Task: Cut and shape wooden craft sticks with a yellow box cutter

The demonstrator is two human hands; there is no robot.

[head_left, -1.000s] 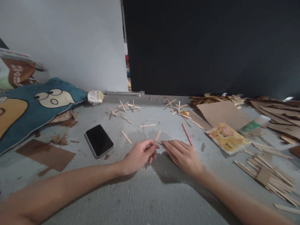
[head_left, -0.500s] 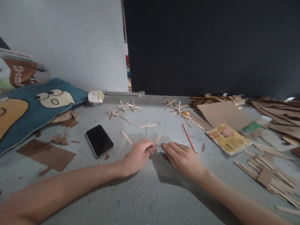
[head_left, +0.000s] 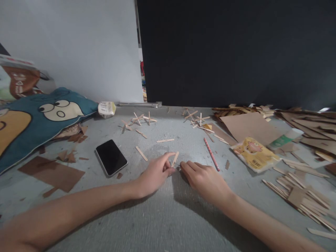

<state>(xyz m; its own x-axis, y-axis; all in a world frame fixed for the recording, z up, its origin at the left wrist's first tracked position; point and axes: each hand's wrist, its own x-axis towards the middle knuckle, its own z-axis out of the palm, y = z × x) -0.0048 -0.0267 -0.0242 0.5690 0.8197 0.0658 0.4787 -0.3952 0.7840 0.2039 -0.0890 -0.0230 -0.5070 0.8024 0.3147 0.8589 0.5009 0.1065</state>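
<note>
A short wooden craft stick point(head_left: 175, 158) slants up between my two hands. My left hand point(head_left: 154, 174) has its thumb and fingers curled round the lower end of the stick, with the index finger arched above. My right hand point(head_left: 206, 179) is closed, palm down, just to the right. From its fingertips a thin, dark, pointed thing juts toward the stick; most of it is hidden in the hand. Another craft stick point(head_left: 141, 153) lies left of my left hand, and one more stick point(head_left: 165, 140) lies beyond both hands.
A phone point(head_left: 111, 157) lies on the left, a red patterned pencil point(head_left: 211, 154) on the right. Crossed-stick pieces point(head_left: 201, 120) stand at the back. Farther right are a yellow packet point(head_left: 254, 154), a glue tube point(head_left: 286, 139) and piled sticks point(head_left: 296, 196). A blue cushion point(head_left: 47, 119) sits far left.
The left index finger has lifted and opened away from the thumb. The stick between the hands has shifted slightly left and stands steeper. My right hand has barely moved.
</note>
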